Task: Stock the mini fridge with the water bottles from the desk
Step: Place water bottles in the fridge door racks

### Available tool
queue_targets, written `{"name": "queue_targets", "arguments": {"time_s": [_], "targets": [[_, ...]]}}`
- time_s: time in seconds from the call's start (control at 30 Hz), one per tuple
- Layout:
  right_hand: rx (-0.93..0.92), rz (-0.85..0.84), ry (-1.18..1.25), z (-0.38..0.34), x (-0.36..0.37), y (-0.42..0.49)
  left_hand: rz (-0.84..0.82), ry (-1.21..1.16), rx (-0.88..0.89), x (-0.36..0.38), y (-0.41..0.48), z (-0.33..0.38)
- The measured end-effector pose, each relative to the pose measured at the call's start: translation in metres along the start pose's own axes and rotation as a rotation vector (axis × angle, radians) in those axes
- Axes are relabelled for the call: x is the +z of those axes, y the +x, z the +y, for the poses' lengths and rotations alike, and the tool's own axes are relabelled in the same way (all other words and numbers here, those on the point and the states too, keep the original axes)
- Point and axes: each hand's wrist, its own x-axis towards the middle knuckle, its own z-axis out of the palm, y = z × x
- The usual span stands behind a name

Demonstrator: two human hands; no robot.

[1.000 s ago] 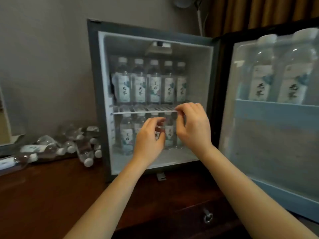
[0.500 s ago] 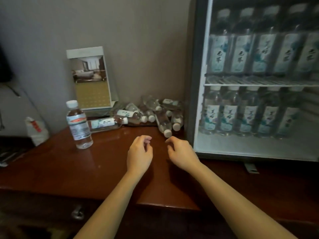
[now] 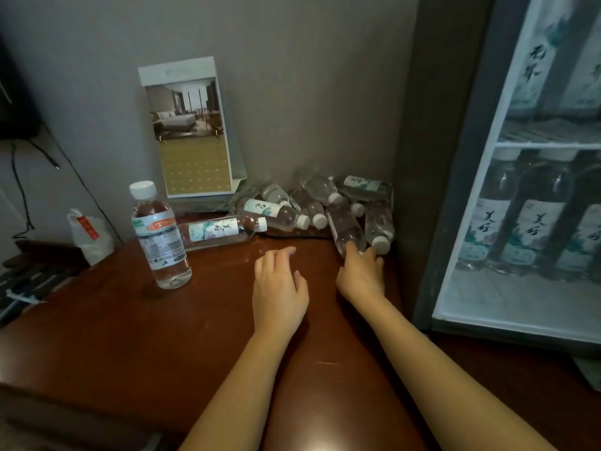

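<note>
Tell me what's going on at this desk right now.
A person is stocking the dark grey mini fridge, whose shelves already hold rows of labelled water bottles. A heap of small clear plastic bottles with white caps lies on the reddish-brown wooden desk beside it. The right hand reaches the nearest lying bottle, fingertips at its cap end, without a clear grip. The left hand is open over the desk, holding nothing. A taller upright bottle stands apart.
</note>
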Motion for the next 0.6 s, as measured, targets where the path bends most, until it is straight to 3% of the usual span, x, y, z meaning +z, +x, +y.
{"name": "queue_targets", "arguments": {"time_s": [0.23, 0.4, 0.6], "targets": [[-0.115, -0.044, -0.12, -0.013, -0.011, -0.01, -0.06, -0.008, 0.086, -0.002, 0.0, 0.005], [-0.215, 0.085, 0.059, -0.012, -0.05, -0.039, -0.151, -0.02, 0.095, -0.004, -0.001, 0.003], [-0.442, 0.16, 0.272, -0.019, -0.09, -0.056, -0.26, -0.326, 0.104, -0.004, 0.001, 0.001]]}}
